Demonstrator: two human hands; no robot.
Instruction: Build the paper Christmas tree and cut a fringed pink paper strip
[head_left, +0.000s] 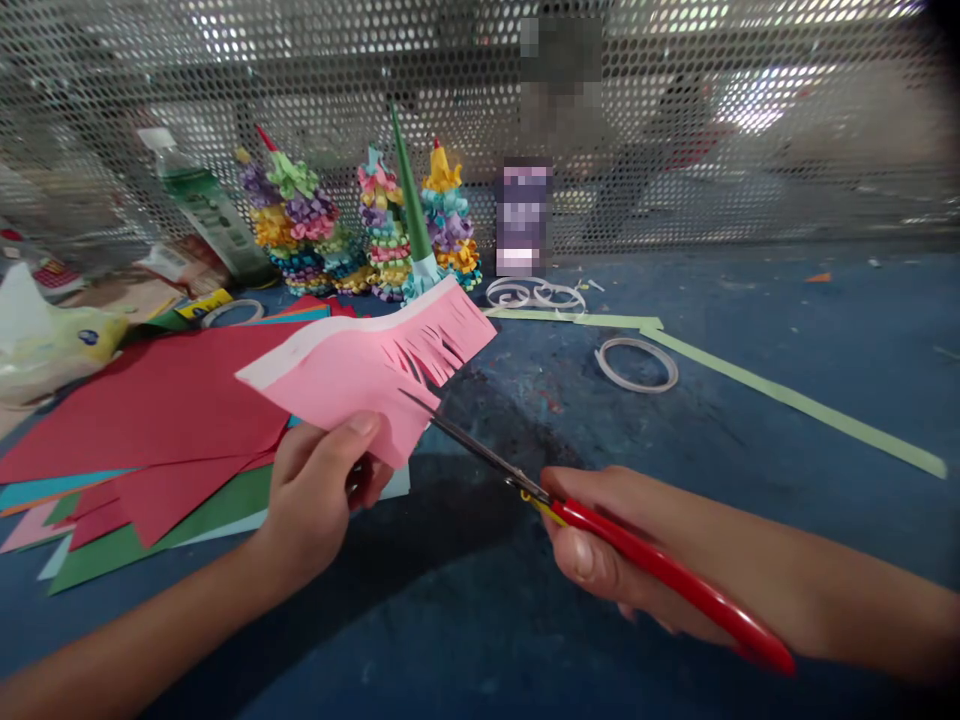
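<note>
My left hand [319, 490] pinches the lower edge of a pink paper strip [337, 370] between thumb and fingers. A white band runs along the strip's upper edge, and its right part is cut into a fringe of narrow slits. In my right hand [622, 550] is a pair of scissors [660, 570] with red handles, my fingers wrapped around them. Their blades point up and left, with the tip at the paper just left of the fringe. Behind the strip stands a green paper cone [411, 200] on a light blue fringed base.
Red paper sheets [172, 400] lie over other coloured sheets at left. Several fringed paper cones [450, 210], a bottle [214, 215] and a phone [523, 220] stand along the perforated metal panel [450, 60]. Right lie a coiled strip [637, 365] and a pale green strip [795, 395].
</note>
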